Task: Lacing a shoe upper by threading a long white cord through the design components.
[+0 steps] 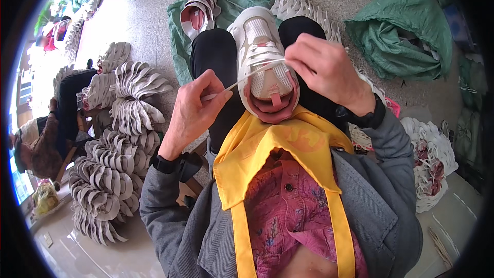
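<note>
A white and pink sneaker point(263, 85) rests between my knees, its pink-lined heel opening toward me and its toe pointing away. White lacing crosses its tongue toward the toe. My left hand point(199, 105) pinches a white shoelace point(248, 75) to the left of the shoe. On the other side, my right hand point(320, 67) closes on the same lace near the eyelets. Between the two hands the lace runs taut across the shoe's opening. A yellow apron point(288, 139) covers my lap just below the heel.
Rows of stacked pale shoe uppers point(110, 170) stand on the left. More uppers point(200, 10) lie ahead on a green sheet point(177, 54). A green sack point(401, 33) sits at the far right, with a bundle of white and pink uppers point(429, 162) nearer. Another person point(43, 144) sits at the left.
</note>
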A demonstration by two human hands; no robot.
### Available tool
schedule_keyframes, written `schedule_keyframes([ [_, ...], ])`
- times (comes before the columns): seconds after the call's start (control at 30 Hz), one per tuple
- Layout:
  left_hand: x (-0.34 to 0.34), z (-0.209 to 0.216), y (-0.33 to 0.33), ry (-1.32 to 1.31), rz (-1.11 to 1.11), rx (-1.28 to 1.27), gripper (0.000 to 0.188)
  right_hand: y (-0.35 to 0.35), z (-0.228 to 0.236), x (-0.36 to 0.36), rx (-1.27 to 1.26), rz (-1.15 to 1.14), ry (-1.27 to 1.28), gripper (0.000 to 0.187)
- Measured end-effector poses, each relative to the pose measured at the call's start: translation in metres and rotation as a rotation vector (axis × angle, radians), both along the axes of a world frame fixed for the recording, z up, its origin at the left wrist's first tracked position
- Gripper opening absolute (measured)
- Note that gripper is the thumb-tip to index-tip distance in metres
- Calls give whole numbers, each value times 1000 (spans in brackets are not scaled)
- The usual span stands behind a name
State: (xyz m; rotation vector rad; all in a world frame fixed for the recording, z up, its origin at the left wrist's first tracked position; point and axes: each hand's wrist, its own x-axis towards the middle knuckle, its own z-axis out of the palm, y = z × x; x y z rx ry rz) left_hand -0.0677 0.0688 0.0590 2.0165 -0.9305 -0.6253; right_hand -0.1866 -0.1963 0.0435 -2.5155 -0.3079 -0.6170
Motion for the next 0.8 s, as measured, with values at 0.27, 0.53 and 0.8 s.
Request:
schedule_keyframes([
  [0.27, 1, -8, -1, -170, -17, -114, 18, -15, -27, -13, -188, 66, -68, 16],
  [0.53, 15, 3, 8, 358, 99, -105, 18, -13, -23, -9, -100, -34, -103, 15],
  [0.8, 14, -8, 21, 595, 168, -214, 15, -15, -26, -12, -31, -65, -42, 13],
])
